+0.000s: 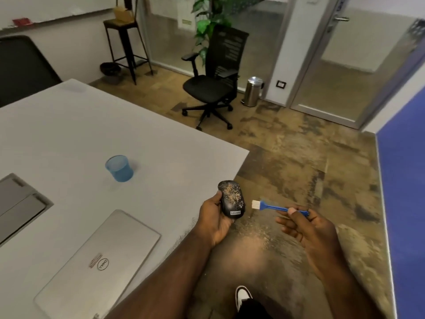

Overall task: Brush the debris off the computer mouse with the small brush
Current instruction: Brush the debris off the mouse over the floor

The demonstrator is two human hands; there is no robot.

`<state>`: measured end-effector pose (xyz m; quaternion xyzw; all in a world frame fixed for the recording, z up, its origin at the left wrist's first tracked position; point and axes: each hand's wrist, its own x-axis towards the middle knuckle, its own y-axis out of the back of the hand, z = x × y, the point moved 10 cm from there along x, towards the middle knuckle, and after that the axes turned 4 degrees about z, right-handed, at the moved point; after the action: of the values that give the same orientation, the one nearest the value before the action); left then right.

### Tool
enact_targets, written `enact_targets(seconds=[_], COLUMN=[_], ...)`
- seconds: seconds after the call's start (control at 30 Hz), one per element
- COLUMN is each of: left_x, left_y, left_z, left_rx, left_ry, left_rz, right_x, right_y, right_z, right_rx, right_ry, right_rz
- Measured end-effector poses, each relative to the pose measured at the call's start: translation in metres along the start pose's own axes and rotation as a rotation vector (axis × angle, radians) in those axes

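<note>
Head view, looking down past the table corner: left hand (215, 221) wrapped round the black computer mouse (231, 199), fingers closed along its side, top face turned up and speckled with tan debris (232, 196). Held out just beyond the table (161, 146) edge, over bare floor (287, 162), probably so that swept grit drops clear of the tabletop and the closed laptop (96, 263). Right hand (305, 229) pinched shut on the blue handle of the small brush (279, 207), thumb on top, pale bristles pointed at the mouse, just beside its right flank but apart from it, not yet touching. Grip far back on the handle, likely giving a light, flicking stroke. Plenty of open room to the right and below for the sweep; blue wall panel (404, 203) well apart. Blue cup (119, 168) on the table, well clear of both hands. Some pale dust visible on the floor under the hands. Debris thickest mid-shell, so brushing apparently hardly begun
</note>
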<state>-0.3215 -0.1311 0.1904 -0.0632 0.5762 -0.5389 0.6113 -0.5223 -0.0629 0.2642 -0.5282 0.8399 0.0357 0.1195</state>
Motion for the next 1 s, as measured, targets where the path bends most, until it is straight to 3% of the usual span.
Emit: enact_targets(seconds=[0.47,0.7,0.93,1.0], left_x=[0.036,0.057,0.075,0.076], left_y=[-0.097,-0.13,-0.154,-0.161], left_z=[-0.082,-0.109,-0.128,-0.134], left_rx=[0.065,0.125,0.136,0.144], left_ry=[-0.007,0.007,0.01,0.011], left_rz=[-0.024,-0.012,0.01,0.013], right_x=[0.054,0.103,0.12,0.124], right_y=[0.073,0.131,0.142,0.148], right_z=[-0.036,-0.059,-0.062,-0.059], right_rx=[-0.152,-0.123,-0.149,-0.204], right_ry=[0.19,0.248,0.267,0.263], right_rz=[0.061,0.24,0.097,0.139])
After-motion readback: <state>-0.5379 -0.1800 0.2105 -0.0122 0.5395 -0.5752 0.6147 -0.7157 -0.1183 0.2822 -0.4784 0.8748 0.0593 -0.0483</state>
